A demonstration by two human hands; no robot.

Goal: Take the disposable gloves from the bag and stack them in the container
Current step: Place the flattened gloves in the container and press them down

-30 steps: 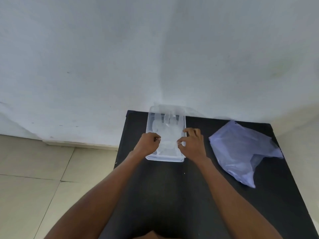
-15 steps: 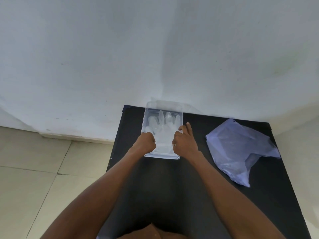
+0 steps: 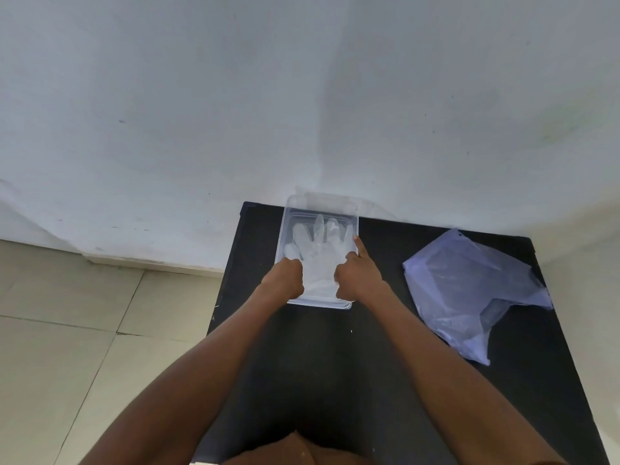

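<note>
A clear plastic container (image 3: 349, 214) stands at the far edge of the black table (image 3: 385, 347), against the wall. Clear disposable gloves (image 3: 318, 250) lie flat inside it, fingers pointing away from me. My left hand (image 3: 284, 278) is curled at the container's near left side, its fingers on the glove's cuff. My right hand (image 3: 357, 273) rests at the near right side, index finger stretched along the right wall, the other fingers pinching the cuff. A crumpled bluish plastic bag (image 3: 469, 290) lies to the right on the table.
A white wall (image 3: 302, 95) rises directly behind the table. Beige floor tiles (image 3: 67, 330) lie to the left. The table's left edge runs close beside my left forearm.
Both hands have pushed the glove down flat into the container and shifted slightly toward me. The glove's fingers now lie spread out. The bag has not moved.
</note>
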